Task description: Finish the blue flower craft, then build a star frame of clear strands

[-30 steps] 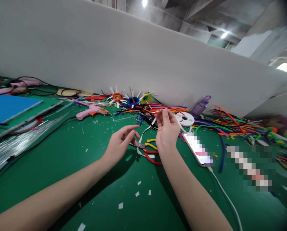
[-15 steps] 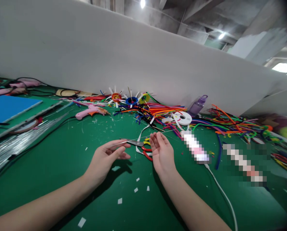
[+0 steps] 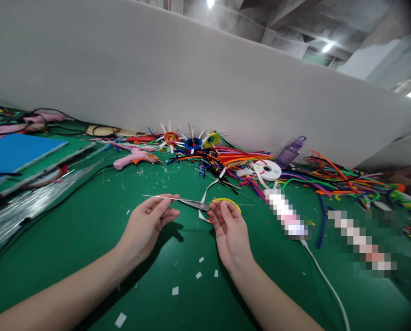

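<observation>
A thin silvery strand (image 3: pixel 149 196) runs nearly level between my two hands, its ends sticking out past each of them. My left hand (image 3: pixel 146 227) pinches it between thumb and index finger, the other fingers curled loosely below. My right hand (image 3: pixel 232 234) pinches the strand further right, fingertips together. Behind the strand lie scissors (image 3: pixel 195 204) with red and yellow handles, partly hidden by my right hand. A white ribbon strip (image 3: pixel 208 186) curls beside the blades.
A pink glue gun (image 3: pixel 131 158) lies at the back left, near a bundle of silvery strands (image 3: pixel 49 197). Coloured pipe cleaners (image 3: pixel 240 157), a white ribbon spool (image 3: pixel 269 170) and a purple bottle (image 3: pixel 290 151) line the wall. Several white paper bits (image 3: pixel 175 290) lie in front.
My right hand's fingers have closed on the strand, and it now sits more level between my hands. The whole view has shifted slightly, with the scene moving right.
</observation>
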{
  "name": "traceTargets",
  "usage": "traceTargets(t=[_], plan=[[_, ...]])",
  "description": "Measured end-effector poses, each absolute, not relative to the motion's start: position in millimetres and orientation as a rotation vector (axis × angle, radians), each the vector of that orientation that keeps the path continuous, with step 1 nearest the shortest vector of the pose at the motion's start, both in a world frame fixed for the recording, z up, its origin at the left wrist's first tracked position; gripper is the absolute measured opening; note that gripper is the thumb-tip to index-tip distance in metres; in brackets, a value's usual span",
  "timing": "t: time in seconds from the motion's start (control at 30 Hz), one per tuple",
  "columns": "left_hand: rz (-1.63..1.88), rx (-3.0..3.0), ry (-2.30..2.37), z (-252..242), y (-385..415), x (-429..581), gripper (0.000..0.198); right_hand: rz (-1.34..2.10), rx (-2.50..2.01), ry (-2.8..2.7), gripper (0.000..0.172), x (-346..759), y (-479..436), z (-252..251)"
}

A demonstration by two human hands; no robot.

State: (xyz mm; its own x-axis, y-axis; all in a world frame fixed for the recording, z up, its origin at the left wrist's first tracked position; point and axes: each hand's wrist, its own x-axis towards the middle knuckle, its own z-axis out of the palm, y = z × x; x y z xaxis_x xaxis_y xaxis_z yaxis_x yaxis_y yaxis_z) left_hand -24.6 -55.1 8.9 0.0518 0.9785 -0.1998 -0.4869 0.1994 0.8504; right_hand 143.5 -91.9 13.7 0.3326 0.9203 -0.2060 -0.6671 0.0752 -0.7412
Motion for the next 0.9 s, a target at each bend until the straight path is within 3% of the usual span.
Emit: traceTargets(t=[0.9], plan=[[1.299, 0.629, 0.891, 5.3, -49.3, -28.5, 0.016, 1.287, -0.927, -0.322, 0.018, 142.2, -96.5, 15.5]])
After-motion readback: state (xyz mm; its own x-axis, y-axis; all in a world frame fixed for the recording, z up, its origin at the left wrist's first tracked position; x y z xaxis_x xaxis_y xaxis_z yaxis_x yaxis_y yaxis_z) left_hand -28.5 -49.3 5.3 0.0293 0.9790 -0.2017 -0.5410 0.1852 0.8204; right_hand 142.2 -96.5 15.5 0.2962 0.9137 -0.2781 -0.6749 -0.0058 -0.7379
